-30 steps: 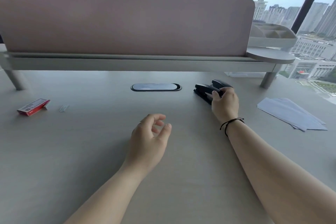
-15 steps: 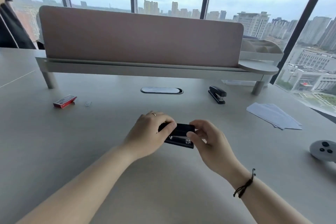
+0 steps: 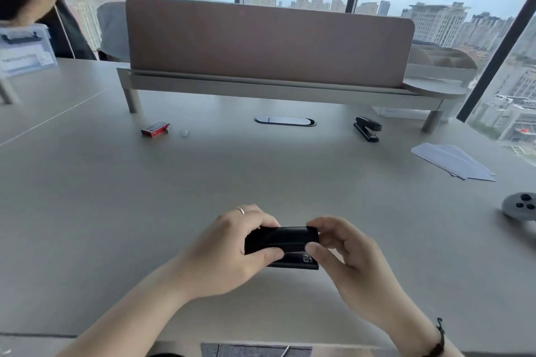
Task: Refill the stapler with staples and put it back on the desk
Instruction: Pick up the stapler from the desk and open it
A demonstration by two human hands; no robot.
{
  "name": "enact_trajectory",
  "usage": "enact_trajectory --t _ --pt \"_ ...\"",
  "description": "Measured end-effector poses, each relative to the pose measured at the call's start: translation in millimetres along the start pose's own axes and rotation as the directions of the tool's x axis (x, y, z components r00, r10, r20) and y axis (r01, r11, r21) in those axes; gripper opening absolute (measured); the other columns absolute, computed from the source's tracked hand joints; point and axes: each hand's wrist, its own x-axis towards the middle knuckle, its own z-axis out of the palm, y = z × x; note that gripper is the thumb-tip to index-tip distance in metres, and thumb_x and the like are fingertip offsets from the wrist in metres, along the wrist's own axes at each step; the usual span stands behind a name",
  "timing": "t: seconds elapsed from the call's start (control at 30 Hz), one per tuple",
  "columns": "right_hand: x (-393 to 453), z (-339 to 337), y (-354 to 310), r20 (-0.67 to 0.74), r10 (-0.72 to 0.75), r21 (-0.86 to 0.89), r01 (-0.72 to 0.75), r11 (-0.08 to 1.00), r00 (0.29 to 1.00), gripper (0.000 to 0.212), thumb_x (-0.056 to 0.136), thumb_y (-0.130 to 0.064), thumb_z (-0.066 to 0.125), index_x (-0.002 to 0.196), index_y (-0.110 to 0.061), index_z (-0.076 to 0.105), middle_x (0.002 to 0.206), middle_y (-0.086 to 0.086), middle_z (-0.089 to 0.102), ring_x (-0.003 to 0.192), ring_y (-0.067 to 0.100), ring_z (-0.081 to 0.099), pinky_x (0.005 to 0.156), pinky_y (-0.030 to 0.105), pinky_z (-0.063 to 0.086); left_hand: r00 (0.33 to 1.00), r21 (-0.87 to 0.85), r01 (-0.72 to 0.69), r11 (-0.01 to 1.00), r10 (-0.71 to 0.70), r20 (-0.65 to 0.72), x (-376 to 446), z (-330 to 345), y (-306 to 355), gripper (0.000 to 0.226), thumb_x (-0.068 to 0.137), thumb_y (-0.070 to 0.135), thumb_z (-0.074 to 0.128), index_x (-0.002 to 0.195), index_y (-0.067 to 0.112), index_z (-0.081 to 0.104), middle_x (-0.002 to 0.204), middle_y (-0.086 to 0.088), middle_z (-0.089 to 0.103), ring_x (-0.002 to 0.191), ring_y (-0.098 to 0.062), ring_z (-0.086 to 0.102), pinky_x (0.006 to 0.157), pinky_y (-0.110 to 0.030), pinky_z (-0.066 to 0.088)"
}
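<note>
I hold a black stapler with both hands, low over the near middle of the desk. My left hand grips its left end, thumb across the front. My right hand pinches its right end between thumb and fingers. The stapler's top looks closed over its base. A red staple box lies far left near the shelf leg, with a small strip of staples just right of it. A second black stapler stands at the back right.
A raised shelf with a pink divider panel spans the back. An oval cable grommet sits below it. White papers lie at the right, a grey controller at the right edge. A person sits at the far left.
A second ago my right hand reached a stapler at the back right and my left hand was empty. Now both hands hold a stapler close to me, slightly nearer than half a second ago.
</note>
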Motion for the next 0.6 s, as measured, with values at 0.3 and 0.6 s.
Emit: enact_trajectory --t 0.3,0.6 --pt "-11 6 1 0.068 0.026 -0.061 -0.022 0.998 0.997 0.032 0.081 -0.015 0.079 0.1 -0.038 0.066 0.089 -0.006 0.072 0.068 0.012 0.061 0.07 0.022 0.05 0.998 0.011 0.05 0.999 -0.051 0.043 -23 7 -4 0.021 0.083 0.035 0.071 0.102 0.035 0.063 0.094 0.016 0.062 0.09 -0.006 0.058 0.07 -0.011 0.039" --pt "-2 9 3 0.151 0.076 -0.167 -0.05 0.985 0.986 0.047 0.067 -0.021 0.086 0.105 -0.037 0.063 0.087 -0.015 0.077 0.057 0.002 0.05 0.059 0.015 0.044 0.995 0.102 -0.041 0.994 0.03 0.1 2 18 18 0.033 0.081 0.05 0.067 0.111 0.039 0.063 0.1 0.019 0.061 0.094 -0.002 0.057 0.081 -0.029 0.051"
